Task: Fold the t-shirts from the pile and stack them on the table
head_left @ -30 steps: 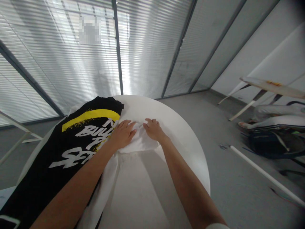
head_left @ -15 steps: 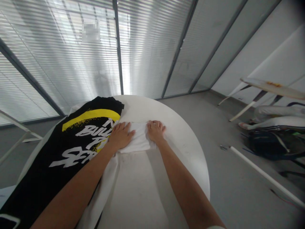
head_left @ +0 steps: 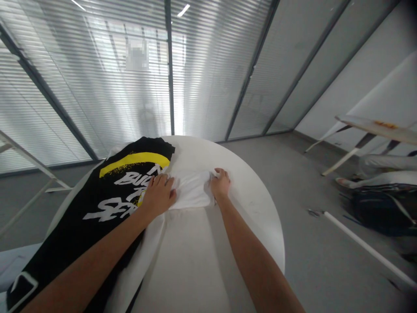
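A white cloth [head_left: 190,189], lying flat as a roughly rectangular panel, is on the round white table. To its left is a black garment [head_left: 107,195] with a yellow arc and white lettering. My left hand [head_left: 159,193] rests where the two meet, fingers slightly spread over the print's edge and the cloth's left side. At the cloth's right edge, my right hand [head_left: 221,184] stands on its side with loosely bent fingers. Its fingertips are close to the edge; whether they touch it is hard to see.
The round table [head_left: 260,208] has a curved right edge. A blinded glass partition [head_left: 202,87] stands behind it. On the right are another table [head_left: 368,126], a person's legs [head_left: 384,174], a dark bag [head_left: 381,208] and a white pole [head_left: 365,245].
My hands have moved apart, from on top of the white cloth to its left and right sides. My right hand has turned from flat onto its side. The view has shifted slightly.
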The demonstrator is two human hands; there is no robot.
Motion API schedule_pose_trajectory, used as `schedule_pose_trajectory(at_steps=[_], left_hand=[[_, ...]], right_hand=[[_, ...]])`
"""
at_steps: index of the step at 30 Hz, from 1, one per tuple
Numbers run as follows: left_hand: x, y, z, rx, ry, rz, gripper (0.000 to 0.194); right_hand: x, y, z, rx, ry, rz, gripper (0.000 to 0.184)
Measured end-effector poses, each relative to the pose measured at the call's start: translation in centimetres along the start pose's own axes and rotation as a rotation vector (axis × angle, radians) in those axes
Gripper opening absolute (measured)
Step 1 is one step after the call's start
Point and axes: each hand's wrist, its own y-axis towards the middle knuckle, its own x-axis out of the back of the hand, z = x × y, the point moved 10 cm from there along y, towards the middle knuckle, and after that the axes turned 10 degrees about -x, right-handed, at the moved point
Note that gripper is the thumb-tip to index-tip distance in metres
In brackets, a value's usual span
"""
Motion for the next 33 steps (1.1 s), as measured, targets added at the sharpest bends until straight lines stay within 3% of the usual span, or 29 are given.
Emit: schedule_pose_trajectory(at_steps=[2, 5, 8, 11, 14, 18, 26, 33], left_hand=[[1.5, -1.6, 1.1, 0.007, -0.003, -0.036, 0.041], [2.8, -4.2, 3.8, 0.119, -0.003, -0.101, 0.042], [1.8, -6.2, 5.9, 0.233, -0.011, -0.088, 0.042], [0.4, -7.1, 6.8, 0.287, -0.033, -0.042, 0.041], [0.2, -7.3, 6.9, 0.292, -0.044, -0.050, 0.042], [0.4, -7.4, 6.9, 0.274, -0.062, -0.062, 0.043], [0.4, -7.5, 7.1, 0.260, -0.053, -0.066, 0.041], [0.0, -7.4, 7.3, 0.230, -0.043, -0.117, 0.040]], right_hand=[[1.1, -0.6, 2.1, 0.146, 0.013, -0.007, 0.045], [1.5, -3.0, 6.7, 0.473, -0.030, 0.061, 0.039], [0.5, -6.7, 10.0, 0.738, -0.097, 0.164, 0.036], [-1.9, -10.0, 10.7, 0.873, -0.197, 0.287, 0.039], [-3.4, -11.1, 9.6, 0.828, -0.271, 0.333, 0.043], [-3.0, -10.9, 7.5, 0.714, -0.321, 0.288, 0.045], [1.6, -8.0, 0.4, 0.428, -0.425, 0.090, 0.047], [6.1, -2.4, -7.2, 0.009, -0.507, -0.105, 0.048]])
